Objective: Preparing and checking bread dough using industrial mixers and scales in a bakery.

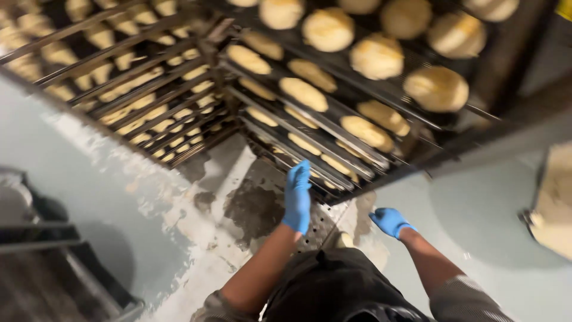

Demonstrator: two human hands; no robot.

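My left hand [297, 198], in a blue glove, reaches toward the low shelves of a dark metal rack [351, 156], fingers extended and holding nothing that I can see. My right hand [389, 220], also blue-gloved, hovers lower right near the rack's bottom corner, fingers loosely curled and empty. The rack carries trays [310, 134] stacked on several levels, each with rows of pale round dough pieces [304, 93]. A second rack [149, 95] to the left holds more dough pieces.
The floor [107, 179] is pale, worn and stained, with a dark patch [253, 209] under my left hand. Dark metal equipment [42, 238] stands at lower left. A pale rounded object [554, 209] sits at the right edge.
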